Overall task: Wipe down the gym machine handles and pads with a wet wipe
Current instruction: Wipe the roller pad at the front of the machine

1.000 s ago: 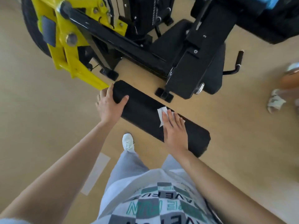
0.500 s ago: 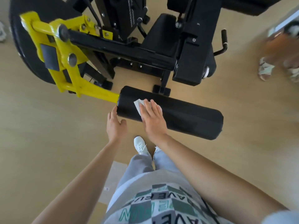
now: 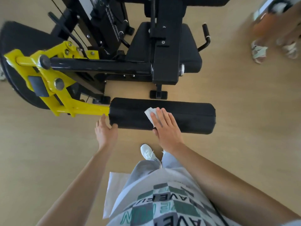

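A long black roller pad [image 3: 187,115] lies across the middle of the view, fixed to a yellow lever arm [image 3: 65,101]. My right hand [image 3: 166,126] lies flat on the pad's middle and presses a white wet wipe [image 3: 149,113] against it; the wipe peeks out beyond my fingertips. My left hand [image 3: 105,129] cups the pad's left end, thumb on its front face, fingers spread. Behind the pad sits the black seat pad [image 3: 190,51], with a black handle [image 3: 206,32] at its right side.
The black machine frame [image 3: 104,66] and a large dark disc [image 3: 17,46] fill the upper left. Another person's sandalled feet [image 3: 260,51] stand at the upper right on the tan floor. My white shoe [image 3: 147,151] is just below the pad.
My right hand slid the wipe left along the pad and then back right to its middle. My left hand dropped off the pad's end, then returned to it. The view swung, levelling the pad.
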Tool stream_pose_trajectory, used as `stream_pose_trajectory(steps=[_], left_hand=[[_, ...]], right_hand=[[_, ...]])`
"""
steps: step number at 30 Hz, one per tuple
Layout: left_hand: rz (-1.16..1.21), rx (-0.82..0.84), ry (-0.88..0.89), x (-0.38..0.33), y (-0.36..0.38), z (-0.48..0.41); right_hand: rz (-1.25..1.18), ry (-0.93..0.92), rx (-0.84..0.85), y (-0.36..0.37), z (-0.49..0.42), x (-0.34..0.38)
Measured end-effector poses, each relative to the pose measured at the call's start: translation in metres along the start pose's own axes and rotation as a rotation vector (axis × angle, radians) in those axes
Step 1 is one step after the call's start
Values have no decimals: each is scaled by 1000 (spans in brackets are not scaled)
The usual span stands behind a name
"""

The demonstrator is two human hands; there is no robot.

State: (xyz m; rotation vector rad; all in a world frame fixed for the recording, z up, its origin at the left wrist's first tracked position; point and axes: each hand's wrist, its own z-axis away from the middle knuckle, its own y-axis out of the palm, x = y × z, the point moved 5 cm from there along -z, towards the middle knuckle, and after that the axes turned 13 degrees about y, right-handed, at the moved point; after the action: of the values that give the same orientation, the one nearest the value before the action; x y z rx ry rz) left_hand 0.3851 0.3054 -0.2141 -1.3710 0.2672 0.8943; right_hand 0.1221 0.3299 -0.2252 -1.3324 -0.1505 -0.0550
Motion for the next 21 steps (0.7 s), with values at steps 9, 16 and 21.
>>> stream_pose_trajectory(steps=[9,16,21], left_hand=[[-142,2,129,-38,5,-26],[-247,108,173,-40,9,-61],[-218,227,276,-34,15,-89]], right_hand=[[-10,362,28,-16,23,-91],[-45,434,-5,-16,15,-97],[-81,485,-61,-15,4,-79]])
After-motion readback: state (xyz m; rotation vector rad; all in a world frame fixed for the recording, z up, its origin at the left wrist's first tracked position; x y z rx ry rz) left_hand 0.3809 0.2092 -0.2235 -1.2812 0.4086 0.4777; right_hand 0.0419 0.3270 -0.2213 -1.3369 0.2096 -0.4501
